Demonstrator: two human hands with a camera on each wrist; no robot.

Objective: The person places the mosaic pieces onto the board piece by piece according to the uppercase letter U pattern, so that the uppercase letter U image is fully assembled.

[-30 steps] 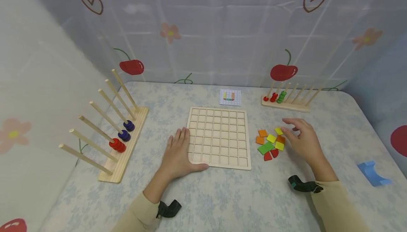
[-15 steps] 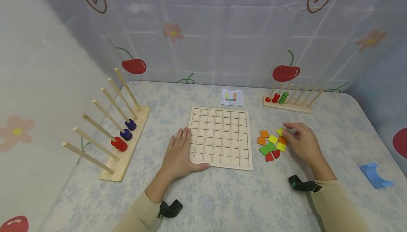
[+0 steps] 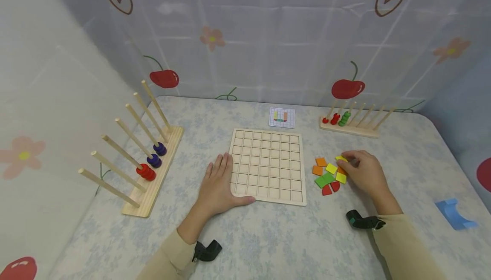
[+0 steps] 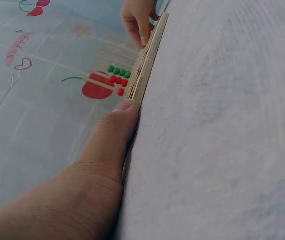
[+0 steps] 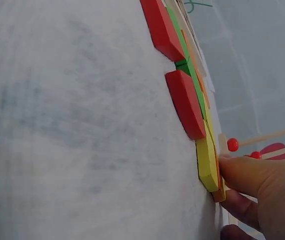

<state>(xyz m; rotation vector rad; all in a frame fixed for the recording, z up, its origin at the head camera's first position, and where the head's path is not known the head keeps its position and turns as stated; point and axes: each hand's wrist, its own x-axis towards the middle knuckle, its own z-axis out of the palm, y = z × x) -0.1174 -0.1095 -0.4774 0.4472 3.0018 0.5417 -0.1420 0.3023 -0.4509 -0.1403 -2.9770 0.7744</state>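
A pale wooden grid board [image 3: 268, 167] lies flat on the table. My left hand [image 3: 218, 186] rests at its near left corner, fingers straight along the left edge and thumb along the front edge; in the left wrist view the thumb [image 4: 115, 125] touches the board's side. Right of the board is a loose cluster of yellow, orange, green and red tiles. My right hand [image 3: 364, 173] pinches a yellow square tile [image 3: 340, 158] at the cluster's far right, between thumb and fingers. Close by lie an orange tile [image 3: 342, 171] and another yellow tile [image 3: 341, 178].
Behind the board lies a printed pattern card [image 3: 281, 118]. A wooden peg stand [image 3: 165, 165] with red and blue rings is at left, a smaller bead stand [image 3: 349, 131] at back right. A blue curved piece [image 3: 454, 215] lies far right.
My right hand has come down slightly, and its thumb and fingers have closed on the far yellow tile. The left hand stays against the board. The head view has shifted a little.
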